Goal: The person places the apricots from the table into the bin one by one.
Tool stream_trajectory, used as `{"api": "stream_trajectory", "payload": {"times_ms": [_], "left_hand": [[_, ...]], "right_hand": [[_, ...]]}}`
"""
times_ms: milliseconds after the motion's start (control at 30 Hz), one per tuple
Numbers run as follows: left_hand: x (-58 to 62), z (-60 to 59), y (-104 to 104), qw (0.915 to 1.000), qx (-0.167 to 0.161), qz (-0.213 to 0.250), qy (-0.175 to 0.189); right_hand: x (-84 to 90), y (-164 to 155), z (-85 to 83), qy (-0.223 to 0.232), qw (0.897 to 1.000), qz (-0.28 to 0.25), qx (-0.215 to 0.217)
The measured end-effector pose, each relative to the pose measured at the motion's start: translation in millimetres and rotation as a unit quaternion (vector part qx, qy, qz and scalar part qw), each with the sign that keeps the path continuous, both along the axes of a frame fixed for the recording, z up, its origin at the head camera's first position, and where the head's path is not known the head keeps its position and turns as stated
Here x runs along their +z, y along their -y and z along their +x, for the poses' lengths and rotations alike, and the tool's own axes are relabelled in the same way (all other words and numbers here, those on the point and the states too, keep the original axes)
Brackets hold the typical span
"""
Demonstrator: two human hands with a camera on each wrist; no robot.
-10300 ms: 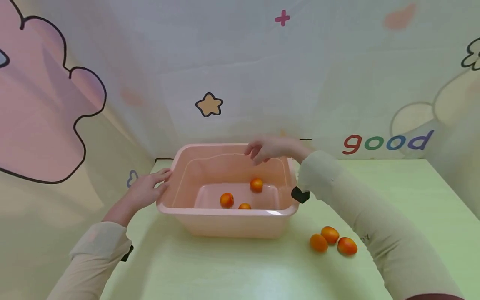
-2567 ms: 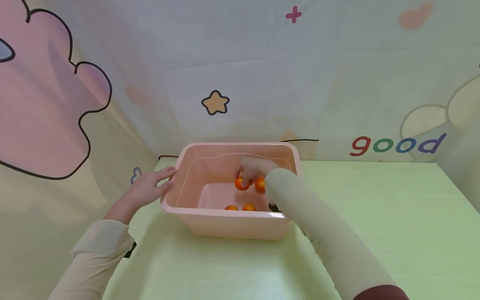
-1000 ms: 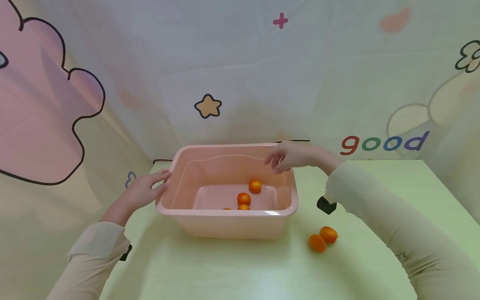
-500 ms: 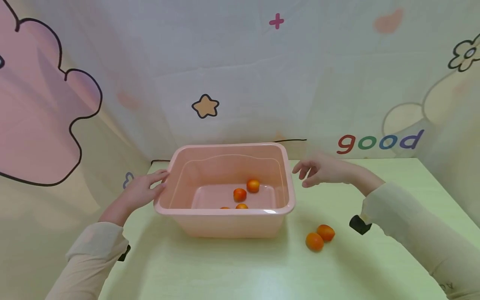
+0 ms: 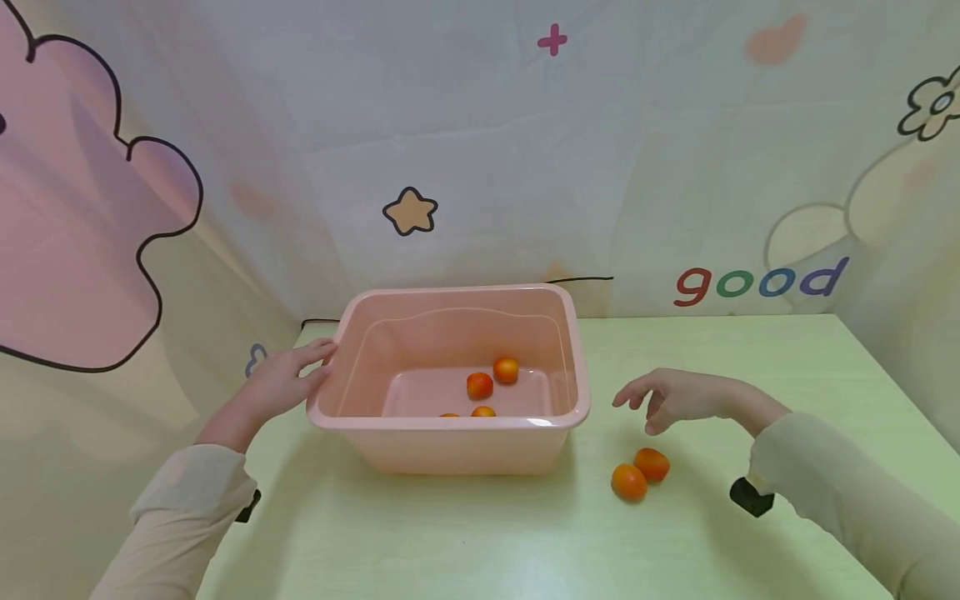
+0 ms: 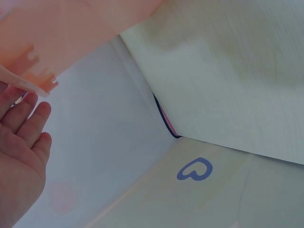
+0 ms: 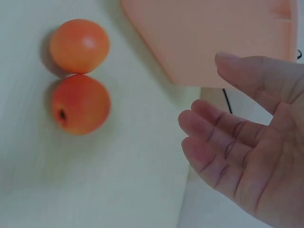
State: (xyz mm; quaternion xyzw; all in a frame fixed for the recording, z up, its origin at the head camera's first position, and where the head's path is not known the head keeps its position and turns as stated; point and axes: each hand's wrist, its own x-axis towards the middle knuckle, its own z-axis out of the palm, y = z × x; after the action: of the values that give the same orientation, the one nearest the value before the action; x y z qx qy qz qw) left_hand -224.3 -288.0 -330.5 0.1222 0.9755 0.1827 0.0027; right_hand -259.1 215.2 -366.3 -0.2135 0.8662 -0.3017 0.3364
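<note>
One word, "good" (image 5: 759, 284), is printed behind the right hand (image 5: 678, 398).

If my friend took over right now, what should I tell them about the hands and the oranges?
Left hand: open, fingers resting against the left end of the pink tub, steadying it.
Right hand: open and empty, hovering above the green table just beyond the two loose oranges.
Done: four oranges in the tub, one half hidden behind the near rim.
Left: the two loose oranges lie touching each other on the table, right of the tub. They probably go in next, the same way.
</note>
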Motion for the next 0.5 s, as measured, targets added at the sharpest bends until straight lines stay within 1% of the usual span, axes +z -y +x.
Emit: {"api": "stream_trajectory", "payload": {"times_ms": [67,133,333,500], "left_hand": [[-0.3,0.0,0,1.0000,0.000,0.002,0.000],[-0.5,-0.2,0,1.0000,0.000,0.002,0.000],[-1.6,-0.8,0,1.0000,-0.001,-0.002,0.000],[-2.3,-1.7,1,1.0000,-0.001,-0.005,-0.001]], "right_hand": [[-8.1,-3,1.0,0.009,1.000,0.001,-0.004],[-16.1,-5,2.5,0.020,1.000,0.003,-0.017],[-39.3,-11,6.4,0.038,0.999,0.006,-0.029],[-52.1,-14,10.2,0.042,0.998,0.014,-0.039]]}}
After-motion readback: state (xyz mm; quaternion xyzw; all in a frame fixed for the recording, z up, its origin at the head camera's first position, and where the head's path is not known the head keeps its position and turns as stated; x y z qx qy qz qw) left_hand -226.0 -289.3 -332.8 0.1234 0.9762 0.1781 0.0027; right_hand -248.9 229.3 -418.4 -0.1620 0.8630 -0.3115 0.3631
